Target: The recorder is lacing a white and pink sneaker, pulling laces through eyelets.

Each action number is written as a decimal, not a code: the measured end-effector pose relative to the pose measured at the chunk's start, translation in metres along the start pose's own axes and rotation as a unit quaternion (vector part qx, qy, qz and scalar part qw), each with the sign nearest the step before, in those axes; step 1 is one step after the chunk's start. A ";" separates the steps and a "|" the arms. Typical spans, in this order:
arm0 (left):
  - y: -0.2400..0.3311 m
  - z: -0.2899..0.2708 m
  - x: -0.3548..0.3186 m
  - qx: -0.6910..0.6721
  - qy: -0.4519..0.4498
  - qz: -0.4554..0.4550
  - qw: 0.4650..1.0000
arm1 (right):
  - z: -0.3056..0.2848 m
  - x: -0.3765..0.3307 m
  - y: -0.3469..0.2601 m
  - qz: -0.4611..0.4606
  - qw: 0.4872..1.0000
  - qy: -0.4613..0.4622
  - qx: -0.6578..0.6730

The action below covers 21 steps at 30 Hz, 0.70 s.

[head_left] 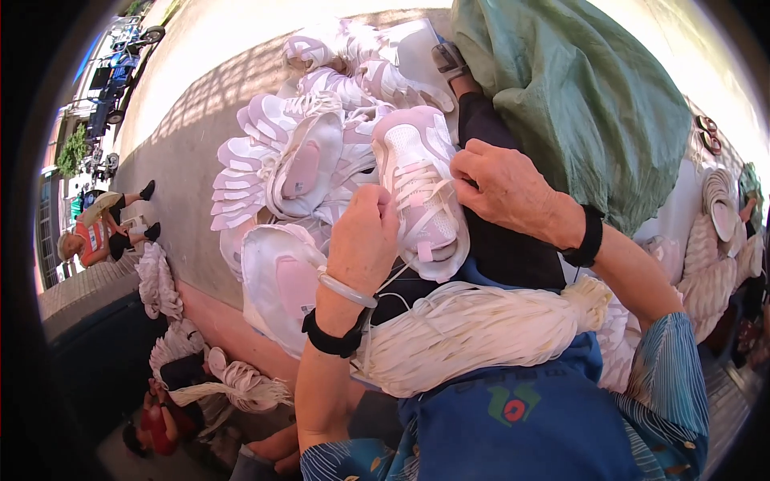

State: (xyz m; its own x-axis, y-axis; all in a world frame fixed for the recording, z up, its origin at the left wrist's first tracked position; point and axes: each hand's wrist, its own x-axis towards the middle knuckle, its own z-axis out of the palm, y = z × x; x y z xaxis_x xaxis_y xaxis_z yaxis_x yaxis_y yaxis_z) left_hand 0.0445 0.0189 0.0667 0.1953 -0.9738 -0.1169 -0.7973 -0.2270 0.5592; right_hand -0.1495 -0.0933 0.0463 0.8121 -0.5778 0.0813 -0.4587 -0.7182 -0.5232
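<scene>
A white and pale pink sneaker (413, 144) lies in front of me, toe pointing away, with its white shoelace (434, 215) threaded loosely across the tongue. My left hand (365, 240) is closed in a pinch at the shoe's left side, fingertips on the lace. At the right side, my right hand (505, 186) pinches the lace too, its fingertips partly hidden. Across my lap, over a blue apron (497, 433), rests a thick bundle of off-white laces (473, 333). Loose lace strands trail beneath my left hand.
More sneakers (301, 160) are piled left of and beyond the shoe. A green sack (577, 104) bulges at the upper right. Stacked shoes (710, 264) stand farther right. On the left sit a person in an orange vest (96, 239) and another in red (160, 429), near more shoes.
</scene>
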 end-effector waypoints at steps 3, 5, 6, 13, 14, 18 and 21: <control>-0.008 0.005 -0.006 -0.017 0.014 -0.001 1.000 | 0.013 -0.007 0.002 0.053 0.989 0.026 0.134; -0.008 0.007 -0.007 0.016 0.024 0.035 0.999 | 0.018 -0.012 -0.001 0.074 0.984 0.016 0.163; -0.007 0.009 -0.007 0.030 0.020 0.031 0.999 | 0.021 -0.012 -0.002 0.074 0.984 0.015 0.163; -0.003 0.010 -0.004 0.114 -0.001 0.028 0.993 | 0.032 -0.015 -0.005 0.112 0.967 0.043 0.225; -0.003 0.009 -0.003 0.115 -0.001 0.027 0.993 | 0.034 -0.015 -0.004 0.109 0.968 0.051 0.222; 0.009 -0.012 0.018 0.098 -0.025 0.047 0.994 | 0.036 -0.016 -0.004 0.111 0.969 0.047 0.216; 0.009 -0.022 0.022 0.026 -0.100 -0.018 0.995 | 0.030 -0.015 -0.003 0.120 0.965 0.044 0.231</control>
State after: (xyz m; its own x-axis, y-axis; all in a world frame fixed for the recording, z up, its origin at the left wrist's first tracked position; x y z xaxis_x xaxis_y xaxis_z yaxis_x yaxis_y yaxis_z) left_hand 0.0543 -0.0043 0.0871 0.1117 -0.9476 -0.2993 -0.8208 -0.2578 0.5097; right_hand -0.1494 -0.0705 0.0213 0.6603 -0.7505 -0.0281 -0.4036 -0.3231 -0.8560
